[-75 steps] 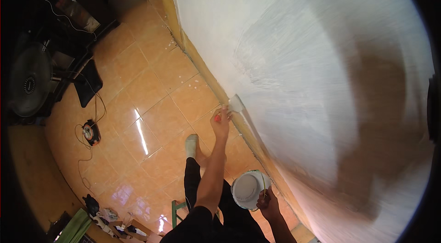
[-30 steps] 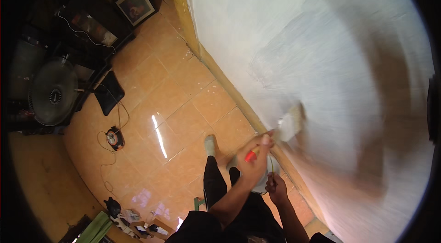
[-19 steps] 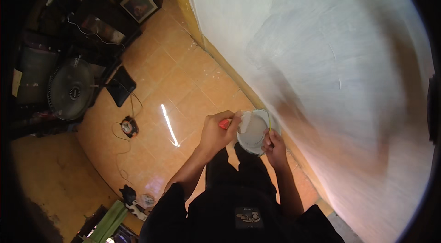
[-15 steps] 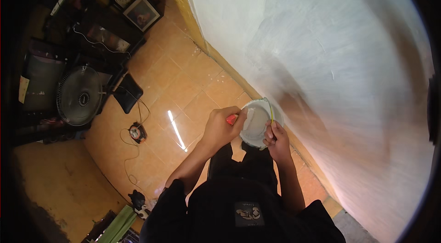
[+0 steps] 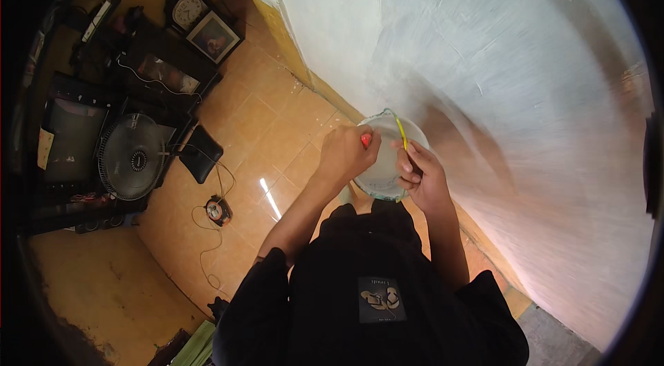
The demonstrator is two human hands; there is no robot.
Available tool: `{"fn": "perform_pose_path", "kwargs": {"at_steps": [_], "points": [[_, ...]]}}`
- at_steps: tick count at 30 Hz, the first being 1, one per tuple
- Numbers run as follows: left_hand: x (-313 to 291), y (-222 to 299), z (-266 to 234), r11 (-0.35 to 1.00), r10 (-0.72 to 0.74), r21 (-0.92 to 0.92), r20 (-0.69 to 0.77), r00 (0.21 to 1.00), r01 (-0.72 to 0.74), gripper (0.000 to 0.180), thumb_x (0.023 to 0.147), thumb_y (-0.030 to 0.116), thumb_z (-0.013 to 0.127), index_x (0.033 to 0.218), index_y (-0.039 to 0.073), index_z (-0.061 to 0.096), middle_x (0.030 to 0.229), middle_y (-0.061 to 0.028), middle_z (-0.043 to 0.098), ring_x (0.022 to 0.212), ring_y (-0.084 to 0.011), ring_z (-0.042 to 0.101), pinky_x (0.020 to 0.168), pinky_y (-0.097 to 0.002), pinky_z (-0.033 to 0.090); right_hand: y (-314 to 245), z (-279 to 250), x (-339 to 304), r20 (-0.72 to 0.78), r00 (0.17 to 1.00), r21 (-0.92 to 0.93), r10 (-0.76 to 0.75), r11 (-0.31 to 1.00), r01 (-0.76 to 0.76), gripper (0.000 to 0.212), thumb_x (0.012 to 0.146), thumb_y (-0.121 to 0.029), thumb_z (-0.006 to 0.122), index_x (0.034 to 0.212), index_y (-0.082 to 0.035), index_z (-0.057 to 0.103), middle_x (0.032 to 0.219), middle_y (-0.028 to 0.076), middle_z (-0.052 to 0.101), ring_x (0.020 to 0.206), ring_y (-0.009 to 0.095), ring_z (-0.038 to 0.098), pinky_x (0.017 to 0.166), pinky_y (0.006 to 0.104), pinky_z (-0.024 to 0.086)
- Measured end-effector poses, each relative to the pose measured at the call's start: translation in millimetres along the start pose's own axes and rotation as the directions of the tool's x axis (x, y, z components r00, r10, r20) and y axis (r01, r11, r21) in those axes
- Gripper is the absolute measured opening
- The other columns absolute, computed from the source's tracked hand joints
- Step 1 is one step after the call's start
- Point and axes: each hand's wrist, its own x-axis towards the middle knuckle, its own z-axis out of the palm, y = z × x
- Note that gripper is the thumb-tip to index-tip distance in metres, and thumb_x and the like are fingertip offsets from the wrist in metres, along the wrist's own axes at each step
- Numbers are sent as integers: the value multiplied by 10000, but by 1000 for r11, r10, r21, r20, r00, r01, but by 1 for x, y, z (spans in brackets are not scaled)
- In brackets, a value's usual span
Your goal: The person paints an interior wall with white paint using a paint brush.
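Observation:
A whitish bucket [image 5: 416,132] hangs before me next to the wall, its rim smeared with pale residue. My right hand [image 5: 423,176] is closed around the lower end of its yellow-sleeved handle [image 5: 401,131]. My left hand [image 5: 346,152], at the left side of the rim, is wrapped around a red-handled tool [image 5: 366,139]. Only the red end shows above the fist; the working end is hidden, so its kind is unclear. Pale material lies inside the bucket.
A tall wall [image 5: 498,76] with streaky white coating rises close on my right. Tiled floor [image 5: 263,138] with white specks spreads left. There stand a fan [image 5: 135,157], a clock [image 5: 188,10], a framed picture [image 5: 214,38] and a corded round orange-black device [image 5: 218,210].
Both hands and the bucket have shifted farther from my body, and the whole view has moved slightly. The white part seen beside my left hand earlier is now out of sight.

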Motion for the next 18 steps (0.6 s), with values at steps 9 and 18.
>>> {"fn": "perform_pose_path", "kwargs": {"at_steps": [9,18], "points": [[12,8,-1,995,101,-13,74,992,-100,261,817,194,599,618,26,620,560,-215,570,540,-413,580,553,-483,482,-18,19,3,-1,998,-59,-56,997,55,288,1015,-213,412,1162,-4,544,693,-53,394,516,15,258,455,169,227],[17,8,0,995,96,-11,83,992,-95,207,786,184,618,645,32,626,583,-215,574,572,-412,581,552,-463,475,-24,28,3,16,995,-54,-97,994,98,306,1015,-236,421,1158,-10,568,707,-59,402,535,17,263,494,177,255]]}}
